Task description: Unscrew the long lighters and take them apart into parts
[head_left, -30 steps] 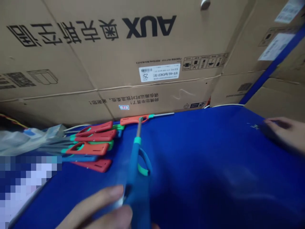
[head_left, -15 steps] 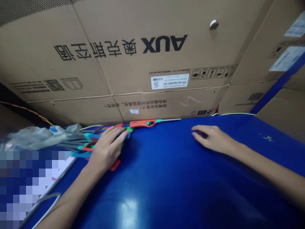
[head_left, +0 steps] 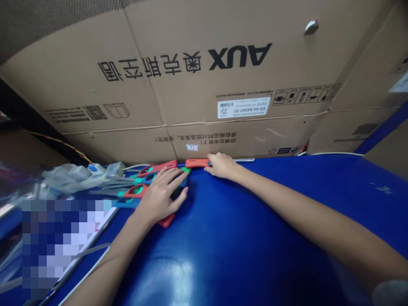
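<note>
A pile of long-nosed lighters [head_left: 145, 187] with red, blue and green handles lies at the back left of the blue table [head_left: 255, 238]. My left hand [head_left: 162, 195] rests flat on that pile, fingers stretched out. One red lighter [head_left: 196, 163] lies alone along the foot of the cardboard box, its metal nose [head_left: 245, 160] pointing right. My right hand [head_left: 221, 165] reaches across to it, fingers curled onto its front end.
A big AUX cardboard box [head_left: 204, 85] walls off the table's far edge, with more boxes [head_left: 366, 110] to the right. Clear plastic bags [head_left: 70, 176] and a white cable [head_left: 95, 259] lie at the left.
My right hand has slid left across the table to the lone red lighter. My left hand, which had a blue lighter a second ago, stays on the pile.
</note>
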The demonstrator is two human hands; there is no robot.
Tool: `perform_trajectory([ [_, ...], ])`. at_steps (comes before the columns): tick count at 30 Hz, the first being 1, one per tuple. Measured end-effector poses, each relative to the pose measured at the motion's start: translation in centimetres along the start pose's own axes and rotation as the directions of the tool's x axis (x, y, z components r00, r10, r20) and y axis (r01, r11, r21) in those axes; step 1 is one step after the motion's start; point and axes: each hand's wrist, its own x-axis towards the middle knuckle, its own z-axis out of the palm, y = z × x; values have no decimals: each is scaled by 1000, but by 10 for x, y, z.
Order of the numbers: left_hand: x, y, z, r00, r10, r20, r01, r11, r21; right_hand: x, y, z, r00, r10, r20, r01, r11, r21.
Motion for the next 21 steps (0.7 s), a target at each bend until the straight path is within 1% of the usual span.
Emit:
perform_trajectory([
  [3,1,2,-2,1000,-1,-2,1,1000,2,7,0,-1,998,-5,64,16,985,-170],
  [6,2,6,-5,1000,13,-27,-13,1000,-4,1,-1,-14,997,2,79,22,953,-304],
  [8,4,13,-10,998,19,-63,-20,1000,-15,-14,-1,-26,997,-16,80,45,930,-365],
  [10,5,25,-15,995,21,-97,-24,999,-27,-37,3,-40,992,-52,111,92,911,-402],
  [12,6,41,-20,997,18,-75,-24,997,-76,-66,9,-50,981,-79,176,147,896,-418],
  [14,5,61,-21,998,9,61,4,978,-208,-95,15,-53,971,-74,227,169,884,-435],
  [15,4,71,-20,991,13,133,22,966,-257,-107,18,-52,969,-64,238,168,879,-445],
  [17,1,90,-15,963,15,268,71,949,-306,-127,24,-46,968,-40,247,155,872,-465],
  [19,-2,104,-9,932,6,362,124,934,-334,-139,29,-39,966,-25,259,148,871,-468],
  [21,-4,111,-3,908,-15,419,186,910,-372,-144,34,-34,960,-20,278,147,883,-446],
])
